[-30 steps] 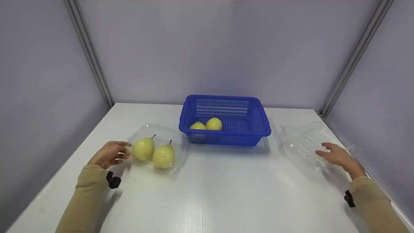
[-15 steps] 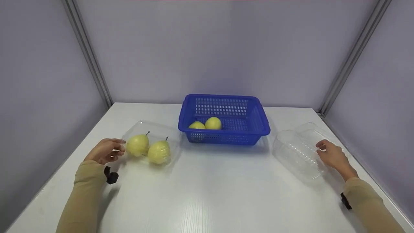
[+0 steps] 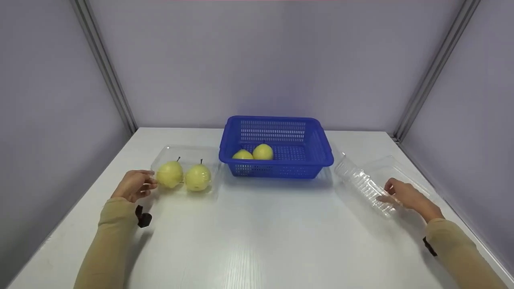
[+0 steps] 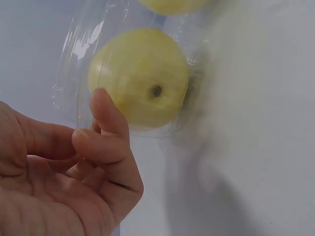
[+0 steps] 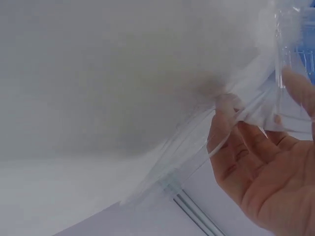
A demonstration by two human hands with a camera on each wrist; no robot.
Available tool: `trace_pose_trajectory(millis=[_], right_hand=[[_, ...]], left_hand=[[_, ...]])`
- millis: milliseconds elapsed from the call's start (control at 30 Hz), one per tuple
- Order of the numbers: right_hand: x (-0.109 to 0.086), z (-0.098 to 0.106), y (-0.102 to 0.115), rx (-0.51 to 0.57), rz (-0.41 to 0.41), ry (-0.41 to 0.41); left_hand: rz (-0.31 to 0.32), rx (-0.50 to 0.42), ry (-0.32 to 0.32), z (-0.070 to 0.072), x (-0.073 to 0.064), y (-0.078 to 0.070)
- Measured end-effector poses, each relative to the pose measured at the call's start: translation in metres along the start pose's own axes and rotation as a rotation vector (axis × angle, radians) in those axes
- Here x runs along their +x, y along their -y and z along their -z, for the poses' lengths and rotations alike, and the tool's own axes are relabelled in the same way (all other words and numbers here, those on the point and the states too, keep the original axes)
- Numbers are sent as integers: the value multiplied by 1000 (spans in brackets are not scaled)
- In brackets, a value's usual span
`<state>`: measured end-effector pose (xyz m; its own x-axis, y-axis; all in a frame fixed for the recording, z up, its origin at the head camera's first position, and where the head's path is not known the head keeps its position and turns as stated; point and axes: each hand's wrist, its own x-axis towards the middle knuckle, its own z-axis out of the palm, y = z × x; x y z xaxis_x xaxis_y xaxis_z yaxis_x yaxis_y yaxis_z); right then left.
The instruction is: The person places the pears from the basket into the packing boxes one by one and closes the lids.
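Observation:
My left hand (image 3: 134, 184) pinches the left edge of a clear plastic container (image 4: 83, 49). Two yellow-green pears sit in it side by side, a left pear (image 3: 169, 174) and a right pear (image 3: 197, 177), stems pointing away from me. At the right, my right hand (image 3: 405, 196) holds an open clear plastic clamshell box (image 3: 363, 186) by its near part. Its ribbed half is tipped up on the left, while the flat half (image 3: 391, 164) lies to the right. Through the plastic, some right fingers (image 5: 234, 147) show behind the film.
A blue plastic basket (image 3: 277, 170) stands at the middle back of the white table (image 3: 257, 241), with two more pears (image 3: 263, 152) at its left inside. Grey panels with metal posts (image 3: 437, 68) enclose the back and both sides.
The container with the pears has shifted left and away and turned a little, with my left hand at its edge. On the right, the clamshell's ribbed half has tipped up under my right hand.

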<state>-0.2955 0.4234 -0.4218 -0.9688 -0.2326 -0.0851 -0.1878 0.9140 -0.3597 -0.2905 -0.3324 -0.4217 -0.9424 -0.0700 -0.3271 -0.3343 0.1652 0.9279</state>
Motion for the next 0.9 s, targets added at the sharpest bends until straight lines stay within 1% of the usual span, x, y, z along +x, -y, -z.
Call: trace_pose_trajectory(millis=[200,300,433,500,667,767,900], right_hand=[[3,0,7,-3,-26,58],[1,3,9,36,-21,94],[-5,7,13,96,-8,139],[-8,8,15,104,-4,151],[-11,9,22,85,2,171],[-10,7,29,77,29,172],[-8,5,41,78,69,178]], left_hand=[[2,-12,-13,-3,1,-1],[1,-1,-16,-3,0,-1],[8,11,-37,-4,0,-2],[13,9,-47,-4,1,-3],[21,5,-65,-6,1,-5],[11,7,-63,-7,1,-5],[-21,-21,-58,-10,0,-5]])
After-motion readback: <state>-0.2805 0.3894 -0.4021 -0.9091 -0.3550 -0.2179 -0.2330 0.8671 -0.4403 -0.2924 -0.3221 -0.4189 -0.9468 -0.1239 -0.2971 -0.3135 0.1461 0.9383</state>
